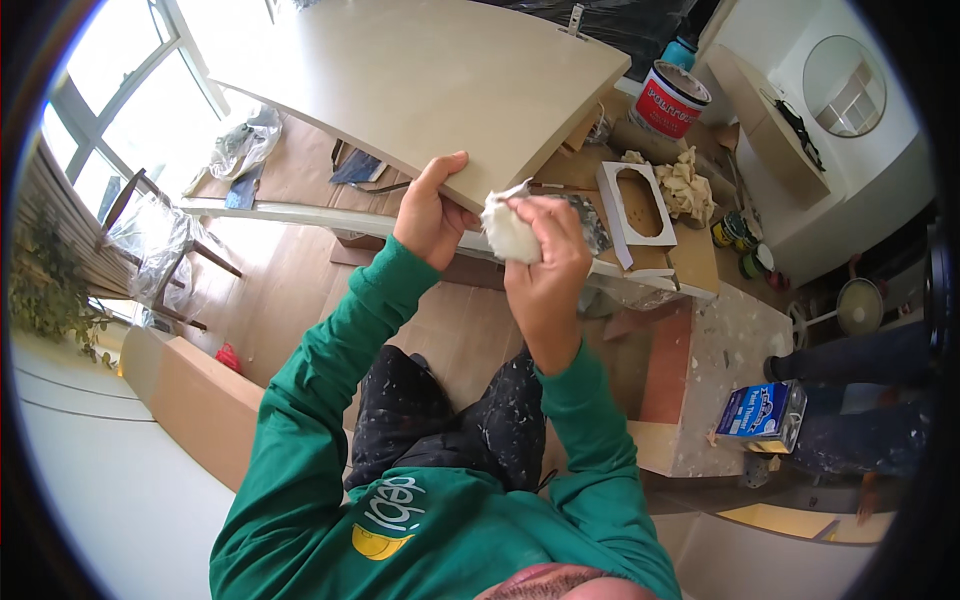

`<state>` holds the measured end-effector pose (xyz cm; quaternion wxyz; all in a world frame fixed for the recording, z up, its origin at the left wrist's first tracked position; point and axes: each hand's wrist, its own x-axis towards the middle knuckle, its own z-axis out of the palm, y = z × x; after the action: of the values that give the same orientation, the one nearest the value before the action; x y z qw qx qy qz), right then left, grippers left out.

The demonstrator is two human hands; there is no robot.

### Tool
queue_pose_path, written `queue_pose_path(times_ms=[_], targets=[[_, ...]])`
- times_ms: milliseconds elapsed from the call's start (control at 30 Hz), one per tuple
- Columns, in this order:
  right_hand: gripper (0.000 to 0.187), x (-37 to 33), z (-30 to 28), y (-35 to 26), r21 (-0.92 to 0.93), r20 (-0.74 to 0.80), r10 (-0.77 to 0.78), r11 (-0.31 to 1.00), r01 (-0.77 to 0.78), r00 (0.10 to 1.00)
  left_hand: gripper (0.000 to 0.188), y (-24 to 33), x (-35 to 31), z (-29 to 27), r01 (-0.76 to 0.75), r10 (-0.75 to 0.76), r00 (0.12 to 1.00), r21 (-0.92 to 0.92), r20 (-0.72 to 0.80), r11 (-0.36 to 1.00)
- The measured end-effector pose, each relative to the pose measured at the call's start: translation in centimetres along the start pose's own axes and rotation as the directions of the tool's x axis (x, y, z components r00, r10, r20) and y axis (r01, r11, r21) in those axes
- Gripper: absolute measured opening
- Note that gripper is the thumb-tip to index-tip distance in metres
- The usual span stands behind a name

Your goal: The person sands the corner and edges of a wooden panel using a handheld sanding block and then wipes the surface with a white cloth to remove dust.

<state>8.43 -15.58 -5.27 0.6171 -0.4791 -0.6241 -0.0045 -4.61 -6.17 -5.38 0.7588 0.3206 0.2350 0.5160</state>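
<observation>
A large beige door panel (430, 80) lies flat over the work table, with a metal hinge (575, 20) at its far right edge. My left hand (433, 215) grips the panel's near corner, thumb on top and fingers curled underneath. Just right of that corner, my right hand (550, 245) is closed around a wad of white, fluffy cloth (508, 230). The wad is close against the panel's near right edge; whether it touches is hard to make out. Both green-sleeved forearms reach forward from below.
Cardboard covers the table (300, 150). To the right stand a red paint can (670, 100), a white box with an oval opening (637, 205) and crumpled rags (687, 187). A blue-labelled tin (762, 415) is lower right, beside dark-trousered legs (860, 430). A plastic-draped chair (155, 240) stands left.
</observation>
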Motion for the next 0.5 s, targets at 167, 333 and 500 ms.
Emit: queue_pose_path(times_ms=[167,333,500], targets=[[0.031,1.7,-0.1,1.3,-0.015,-0.031,0.080,0.997,-0.081,0.996,0.026,0.0,-0.4,0.9,0.029,-0.029,1.000,-0.048,-0.002,0.998],[0.033,0.0,-0.2,-0.9,0.022,0.046,0.003,1.000,-0.004,0.999,0.025,0.1,0.0,0.2,0.019,-0.019,1.000,-0.060,0.003,0.998],[0.034,2.0,0.2,0.2,0.023,-0.002,0.036,0.999,-0.036,0.999,0.026,0.1,0.3,0.3,0.033,-0.030,0.998,-0.066,0.048,0.997]])
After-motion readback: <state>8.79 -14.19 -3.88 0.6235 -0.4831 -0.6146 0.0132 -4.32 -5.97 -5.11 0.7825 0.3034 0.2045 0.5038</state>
